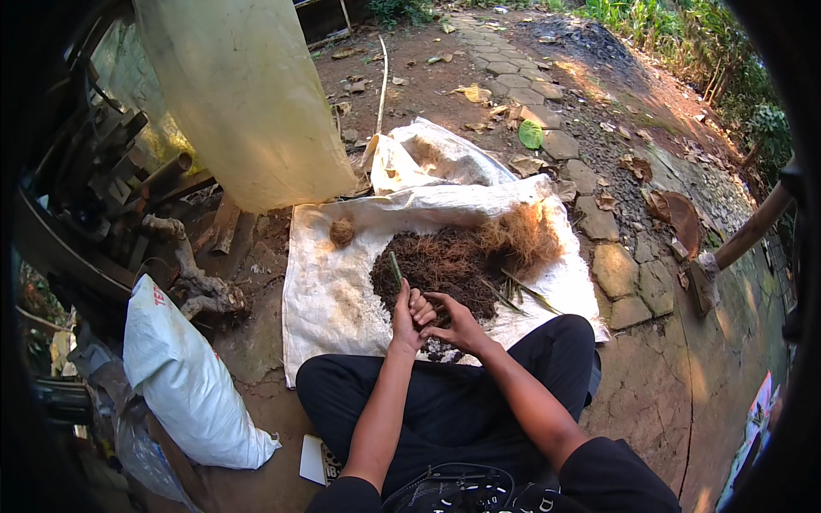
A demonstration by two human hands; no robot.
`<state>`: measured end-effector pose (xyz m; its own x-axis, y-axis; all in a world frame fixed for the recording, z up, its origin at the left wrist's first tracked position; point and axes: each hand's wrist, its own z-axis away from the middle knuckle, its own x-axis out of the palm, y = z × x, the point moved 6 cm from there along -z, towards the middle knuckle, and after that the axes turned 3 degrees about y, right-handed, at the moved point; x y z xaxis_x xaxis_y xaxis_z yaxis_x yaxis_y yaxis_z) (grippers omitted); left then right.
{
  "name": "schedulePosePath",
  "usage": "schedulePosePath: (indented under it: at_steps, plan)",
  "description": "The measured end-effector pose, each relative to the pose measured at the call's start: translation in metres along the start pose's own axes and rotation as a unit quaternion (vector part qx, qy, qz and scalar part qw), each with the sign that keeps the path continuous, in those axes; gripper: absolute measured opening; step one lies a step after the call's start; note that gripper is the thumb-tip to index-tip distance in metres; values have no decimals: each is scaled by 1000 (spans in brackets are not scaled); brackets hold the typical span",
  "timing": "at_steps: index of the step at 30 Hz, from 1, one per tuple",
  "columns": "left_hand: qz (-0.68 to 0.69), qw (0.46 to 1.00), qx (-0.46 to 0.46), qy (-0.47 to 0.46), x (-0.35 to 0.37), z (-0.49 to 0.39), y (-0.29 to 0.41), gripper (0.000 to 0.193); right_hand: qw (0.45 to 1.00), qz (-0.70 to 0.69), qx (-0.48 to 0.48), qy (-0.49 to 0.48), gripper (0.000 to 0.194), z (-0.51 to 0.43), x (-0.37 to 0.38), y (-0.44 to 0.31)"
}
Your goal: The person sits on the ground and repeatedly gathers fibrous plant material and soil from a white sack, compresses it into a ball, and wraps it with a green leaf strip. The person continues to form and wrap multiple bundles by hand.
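Observation:
My left hand [409, 315] is closed around a green stem or leaf piece [395, 268], whose tip points up past the thumb. Close against it on the right, my right hand [457, 326] has its thumb and forefinger curved towards the left fingers; whether it pinches anything is unclear. Both are above a white woven sack [333, 301] spread on the ground. On the sack lie dark soil with brown fibres [436, 256], a heap of orange-brown coir-like fibre [529, 237], a small round fibre ball [341, 232] and several long green leaf pieces [523, 290] at the right.
A filled white sack [186, 378] leans at the left, near a gnarled piece of wood [192, 269]. A yellowish translucent plastic sheet [250, 109] hangs at the upper left. Paving stones [596, 224] run along the right, near a wooden post [750, 231]. A small box [314, 458] lies beside my leg.

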<state>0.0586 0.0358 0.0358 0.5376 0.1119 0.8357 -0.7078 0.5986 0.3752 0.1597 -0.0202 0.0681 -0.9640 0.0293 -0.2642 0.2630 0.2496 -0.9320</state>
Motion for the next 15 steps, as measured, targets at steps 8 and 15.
schedulePosePath:
  at_steps: [8,15]
  plan:
    - [14,999,13,-32,-4,-2,-9,50,995,90,-8,45,65,9,14,-2]
    - [49,998,21,19,-21,-14,-3,51,996,48,80,5,68,0,17,16]
